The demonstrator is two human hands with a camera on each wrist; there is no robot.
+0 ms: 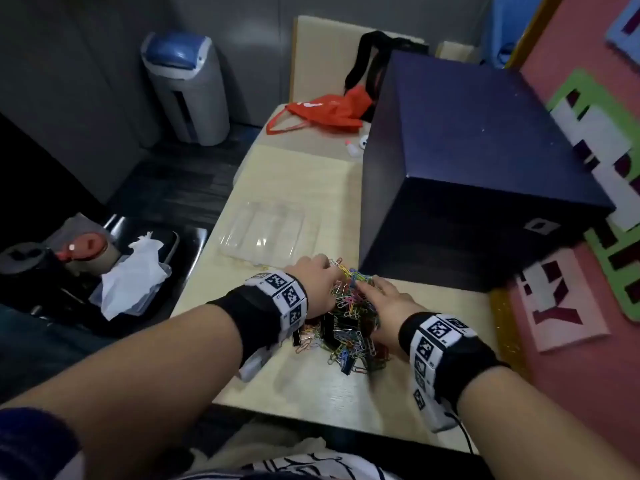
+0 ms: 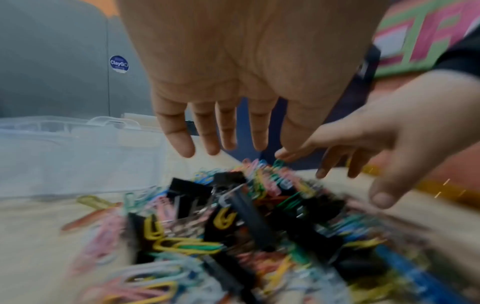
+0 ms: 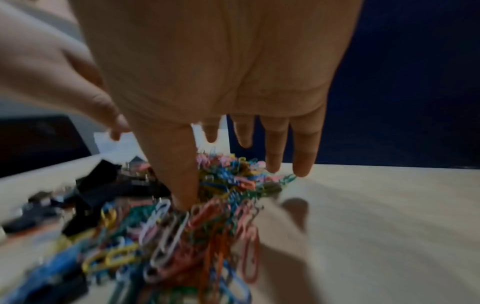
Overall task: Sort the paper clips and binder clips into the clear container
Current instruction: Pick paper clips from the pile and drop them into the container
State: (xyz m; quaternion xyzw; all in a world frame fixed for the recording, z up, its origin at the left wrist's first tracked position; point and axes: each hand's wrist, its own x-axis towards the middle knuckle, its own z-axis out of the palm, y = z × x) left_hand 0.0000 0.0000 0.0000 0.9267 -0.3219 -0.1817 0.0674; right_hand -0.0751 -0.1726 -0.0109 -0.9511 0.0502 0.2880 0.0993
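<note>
- Paper clips of coloured wire (image 1: 349,306), tangled with black metal binder clips (image 1: 334,327), lie in one heap on the pale wooden table (image 1: 311,386) in the head view. The left hand (image 1: 317,282) and right hand (image 1: 388,299) flank the heap, fingertips reaching into its far side, probably to rake it apart for sorting. A clear plastic compartment container (image 1: 266,230) waits just beyond the left fingers, near enough for short transfers; none of its compartments shows a clip. A large dark blue box (image 1: 485,174) stands beyond the right fingers.
- From the left wrist, the left fingers (image 2: 179,139) hang straight and slightly spread above the heap, holding nothing. The container sits to their left.
- From the right wrist, the right fingers (image 3: 275,156) are extended; the thumb (image 3: 182,185) digs into the clips, while the other fingertips touch the heap's far edge. Nothing looks pinched, though blur hides detail.
</note>
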